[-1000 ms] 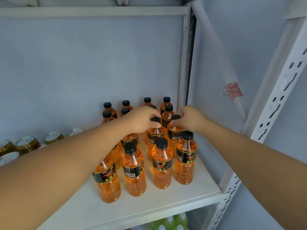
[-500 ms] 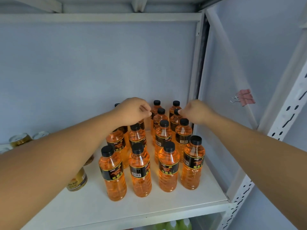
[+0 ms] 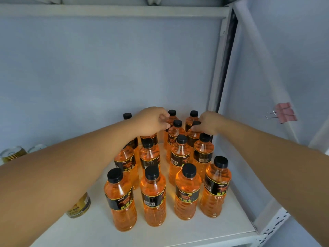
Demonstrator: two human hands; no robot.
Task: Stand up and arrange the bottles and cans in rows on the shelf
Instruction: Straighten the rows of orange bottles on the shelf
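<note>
Both hands: left hand, right hand atop upright bottles.

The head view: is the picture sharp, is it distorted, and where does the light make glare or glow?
Head view: the front orange bottles are fairly sharp, with readable labels; wide-angle distortion bends the shelf post and swells the forearms at the edges; the light is soft and even, with faint shadows on the shelf board; the liquid glows bright orange; the gold cans at far left are blurry.
</note>
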